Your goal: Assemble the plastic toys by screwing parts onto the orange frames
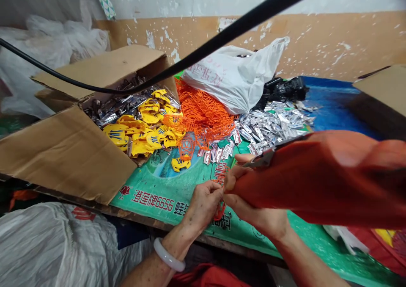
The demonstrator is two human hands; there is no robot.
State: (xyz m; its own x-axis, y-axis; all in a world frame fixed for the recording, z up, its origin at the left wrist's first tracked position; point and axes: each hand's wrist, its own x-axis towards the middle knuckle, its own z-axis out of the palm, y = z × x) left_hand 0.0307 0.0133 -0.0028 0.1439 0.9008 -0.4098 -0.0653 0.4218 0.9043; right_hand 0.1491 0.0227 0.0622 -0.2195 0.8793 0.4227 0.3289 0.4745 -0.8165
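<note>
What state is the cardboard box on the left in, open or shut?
Open: the cardboard box has its flaps spread outward, with yellow plastic pieces inside.

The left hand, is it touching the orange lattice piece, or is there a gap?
Touching: the head view shows the left hand pinching the orange lattice piece at its fingertips.

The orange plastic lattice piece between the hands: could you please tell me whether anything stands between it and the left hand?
Nothing visible does: the orange plastic lattice piece rests directly against the fingertips of the left hand. The red-orange cloth lies over the right hand, on the piece's other side.
</note>
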